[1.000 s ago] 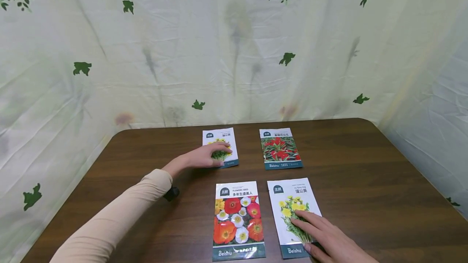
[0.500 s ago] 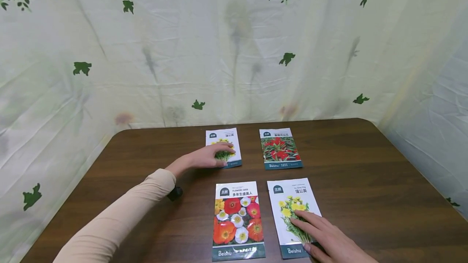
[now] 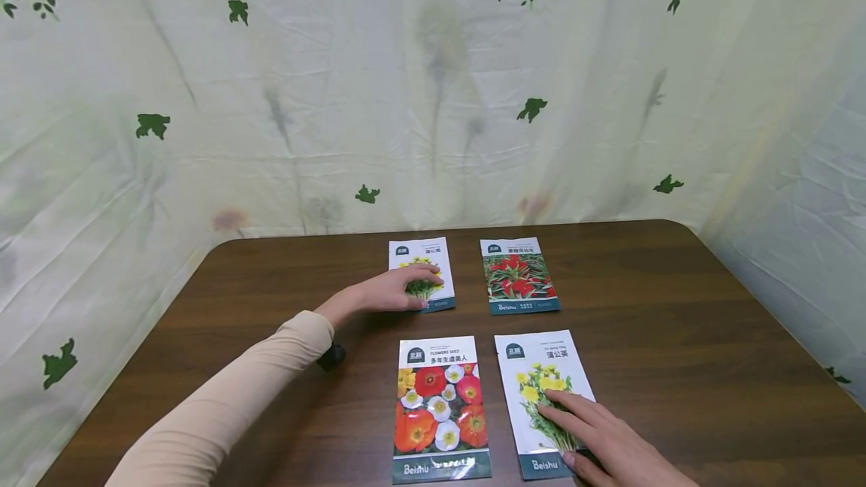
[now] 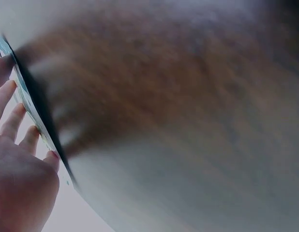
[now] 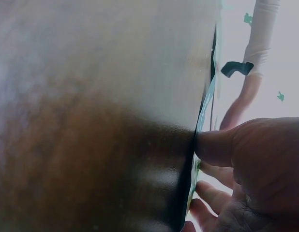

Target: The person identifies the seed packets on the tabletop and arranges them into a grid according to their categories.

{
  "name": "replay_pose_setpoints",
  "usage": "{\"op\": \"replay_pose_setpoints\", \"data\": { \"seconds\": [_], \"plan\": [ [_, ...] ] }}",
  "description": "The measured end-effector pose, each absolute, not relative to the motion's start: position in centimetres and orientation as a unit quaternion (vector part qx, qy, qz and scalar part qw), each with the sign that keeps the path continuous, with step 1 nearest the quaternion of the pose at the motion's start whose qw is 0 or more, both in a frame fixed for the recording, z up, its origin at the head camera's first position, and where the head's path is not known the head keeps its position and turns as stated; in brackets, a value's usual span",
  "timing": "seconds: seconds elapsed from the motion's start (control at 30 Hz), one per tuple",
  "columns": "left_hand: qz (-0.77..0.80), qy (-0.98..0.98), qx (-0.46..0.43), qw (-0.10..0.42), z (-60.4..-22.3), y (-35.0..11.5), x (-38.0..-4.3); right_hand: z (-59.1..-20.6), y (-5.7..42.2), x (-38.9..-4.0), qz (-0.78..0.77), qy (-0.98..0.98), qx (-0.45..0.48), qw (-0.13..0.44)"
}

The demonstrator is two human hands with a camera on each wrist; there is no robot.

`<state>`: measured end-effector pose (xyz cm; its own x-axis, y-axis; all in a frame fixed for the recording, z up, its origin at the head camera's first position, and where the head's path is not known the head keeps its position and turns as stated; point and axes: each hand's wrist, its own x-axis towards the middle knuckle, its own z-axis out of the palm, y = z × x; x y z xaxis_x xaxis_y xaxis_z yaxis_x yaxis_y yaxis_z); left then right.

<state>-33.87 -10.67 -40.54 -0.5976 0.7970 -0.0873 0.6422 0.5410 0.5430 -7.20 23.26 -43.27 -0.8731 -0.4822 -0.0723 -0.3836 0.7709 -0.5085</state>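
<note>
My left hand [image 3: 386, 291] lies on the far left seed packet [image 3: 421, 255], white with yellow dandelions, its fingers spread over the flowers and lower edge. In the left wrist view those fingertips touch the face of the packet, which is flat on the table. My right hand [image 3: 619, 438] rests on the near right packet [image 3: 534, 359], also a dandelion one, and covers its lower right corner. The right wrist view has the thumb [image 5: 215, 147] and fingers against that packet. Beside it lies a packet with red, orange and white poppies [image 3: 440, 412].
A packet with red flowers [image 3: 519, 276] lies at the far right of the group, a short gap from the far left one. The brown wooden table [image 3: 676, 337] ends at a white cloth backdrop [image 3: 406, 96] with printed leaves.
The left hand has slid the far dandelion packet a little to the right, toward the red-flower packet. The right hand and the other packets have stayed where they were.
</note>
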Motion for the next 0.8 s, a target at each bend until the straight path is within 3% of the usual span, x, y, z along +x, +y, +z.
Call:
{"op": "replay_pose_setpoints", "data": {
  "seconds": [0.8],
  "plan": [
    [0.243,0.856,0.426,0.167,-40.7,-9.6,-34.1,-43.4,23.3,-7.1,-0.240,0.936,-0.243,0.086]
  ]
}}
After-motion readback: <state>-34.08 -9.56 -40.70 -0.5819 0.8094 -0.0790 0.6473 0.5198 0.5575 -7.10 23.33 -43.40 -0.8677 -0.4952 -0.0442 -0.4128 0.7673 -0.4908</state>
